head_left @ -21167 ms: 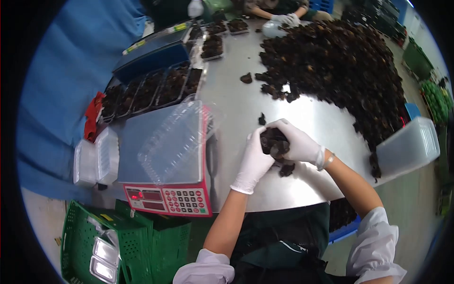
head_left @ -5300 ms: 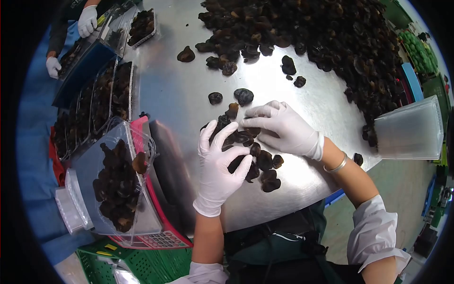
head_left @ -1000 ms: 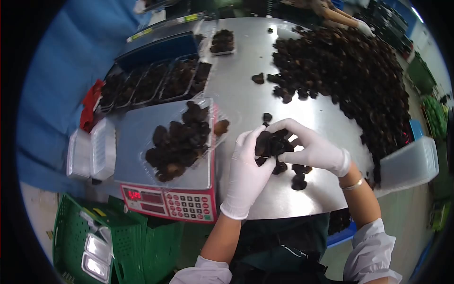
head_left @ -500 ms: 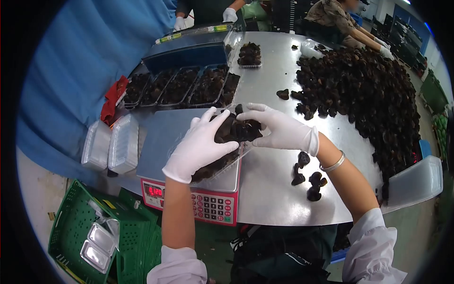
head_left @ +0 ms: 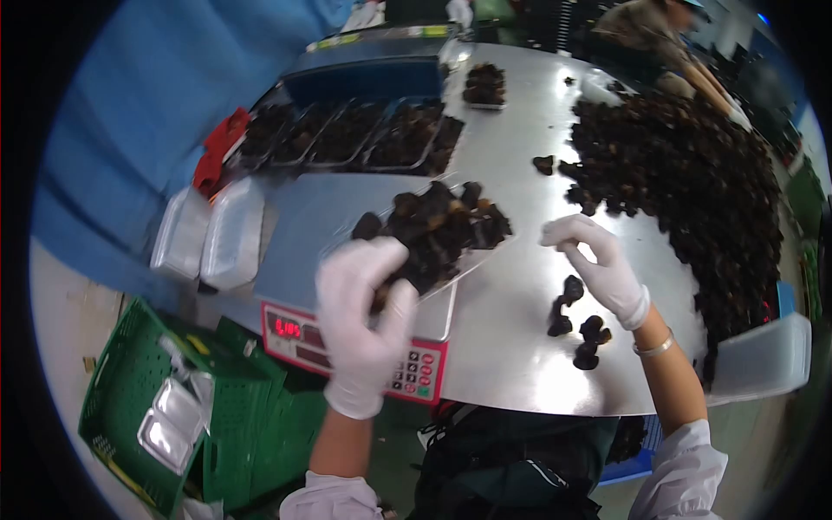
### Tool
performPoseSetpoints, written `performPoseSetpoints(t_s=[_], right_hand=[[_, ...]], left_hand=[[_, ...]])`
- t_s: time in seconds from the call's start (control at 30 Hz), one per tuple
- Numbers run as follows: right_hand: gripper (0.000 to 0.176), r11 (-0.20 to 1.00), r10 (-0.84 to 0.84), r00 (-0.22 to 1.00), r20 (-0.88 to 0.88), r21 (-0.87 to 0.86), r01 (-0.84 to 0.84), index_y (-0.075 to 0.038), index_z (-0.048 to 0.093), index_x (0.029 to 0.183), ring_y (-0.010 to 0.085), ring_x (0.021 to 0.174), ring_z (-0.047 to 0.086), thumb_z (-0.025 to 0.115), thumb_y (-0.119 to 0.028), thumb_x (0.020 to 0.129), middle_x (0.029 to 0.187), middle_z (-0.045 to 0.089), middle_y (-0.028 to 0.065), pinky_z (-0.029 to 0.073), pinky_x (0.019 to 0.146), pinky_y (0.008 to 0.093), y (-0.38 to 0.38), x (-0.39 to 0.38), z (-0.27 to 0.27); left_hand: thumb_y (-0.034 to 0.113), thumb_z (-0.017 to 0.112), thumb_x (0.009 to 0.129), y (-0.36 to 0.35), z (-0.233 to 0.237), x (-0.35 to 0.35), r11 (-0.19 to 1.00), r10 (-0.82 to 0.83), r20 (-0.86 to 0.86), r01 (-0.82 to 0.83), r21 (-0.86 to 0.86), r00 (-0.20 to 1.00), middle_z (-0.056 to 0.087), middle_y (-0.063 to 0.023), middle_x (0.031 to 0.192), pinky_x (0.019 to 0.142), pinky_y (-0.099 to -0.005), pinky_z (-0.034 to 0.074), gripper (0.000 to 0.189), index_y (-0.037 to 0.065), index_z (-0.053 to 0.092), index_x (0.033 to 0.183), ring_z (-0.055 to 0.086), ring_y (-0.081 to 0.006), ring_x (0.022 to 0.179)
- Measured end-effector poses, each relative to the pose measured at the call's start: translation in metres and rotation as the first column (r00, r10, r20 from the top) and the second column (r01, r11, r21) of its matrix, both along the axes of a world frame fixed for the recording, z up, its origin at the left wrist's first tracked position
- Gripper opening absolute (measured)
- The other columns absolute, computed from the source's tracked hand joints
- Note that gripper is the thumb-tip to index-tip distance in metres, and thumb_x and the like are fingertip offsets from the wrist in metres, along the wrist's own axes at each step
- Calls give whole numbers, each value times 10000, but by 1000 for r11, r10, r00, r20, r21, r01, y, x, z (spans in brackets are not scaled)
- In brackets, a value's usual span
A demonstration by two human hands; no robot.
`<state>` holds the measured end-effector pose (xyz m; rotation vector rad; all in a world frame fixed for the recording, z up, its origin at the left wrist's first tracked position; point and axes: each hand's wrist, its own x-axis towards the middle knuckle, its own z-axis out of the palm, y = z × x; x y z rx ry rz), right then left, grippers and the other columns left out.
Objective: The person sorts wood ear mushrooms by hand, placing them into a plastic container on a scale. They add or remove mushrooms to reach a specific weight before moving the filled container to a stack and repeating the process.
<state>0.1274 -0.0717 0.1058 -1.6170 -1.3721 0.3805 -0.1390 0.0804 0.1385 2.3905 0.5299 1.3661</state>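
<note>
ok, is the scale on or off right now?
On: red digits glow on the display of the scale, which carries the mushroom-filled tray.

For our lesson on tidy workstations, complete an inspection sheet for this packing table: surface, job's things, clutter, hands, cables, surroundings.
Surface: shiny steel table, partly bare.
Job's things: clear plastic tray heaped with dark wrinkled fungus pieces, on a red-fronted digital scale; large loose heap of the same fungus.
Clutter: stray fungus pieces on the table; red cloth.
Hands: white-gloved left hand at the tray's near end, blurred, grip unclear; white-gloved right hand open, near the stray pieces.
Cables: nothing seen.
Surroundings: row of filled trays, stacked empty trays, green plastic crate, another person at the far end.
</note>
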Motion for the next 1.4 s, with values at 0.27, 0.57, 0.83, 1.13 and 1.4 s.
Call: performPoseSetpoints(t_s=[0.27,0.57,0.83,1.13,1.4], right_hand=[[126,999,-37,999,-22,-26,36,-19,692,1006,149,917,596,604,11,921,974,660,54,484,858,293,17,-19,-1],[581,994,-96,903,418,92,63,-88,570,1383,291,1212,541,748,-150,834,1186,693,74,404,1070,399,68,-44,26],[446,999,5,997,-73,48,-1,-122,609,1330,151,986,621,701,-82,896,1010,663,36,460,987,335,92,-42,20],[334,984,9,437,-899,87,158,-82,611,1325,81,892,541,576,-189,1010,1027,594,-24,453,792,273,4,-18,33],[393,945,-160,17,-987,-148,290,-40,553,1383,123,824,593,559,-155,1007,1125,657,65,527,689,232,-59,6,6]], left_hand=[[107,723,848,-123,-102,4,796,-568,9,553,-247,823,702,-55,1000,736,-367,527,158,48,716,994,655,-241,850],[128,711,873,-135,-149,9,668,-697,-60,617,-417,715,708,-59,973,778,-382,535,147,48,701,996,670,-257,887],[99,623,887,-15,-2,-61,963,-225,-172,246,114,959,713,-54,826,653,-326,521,106,98,724,857,635,-203,695],[365,678,912,301,-61,-134,778,458,-662,-627,-25,594,694,-231,1174,983,-417,488,494,-8,661,1235,659,-386,1072],[364,691,872,292,-64,-109,729,630,-546,-664,168,553,700,-271,1065,903,-450,520,432,-27,706,1054,680,-390,994]])
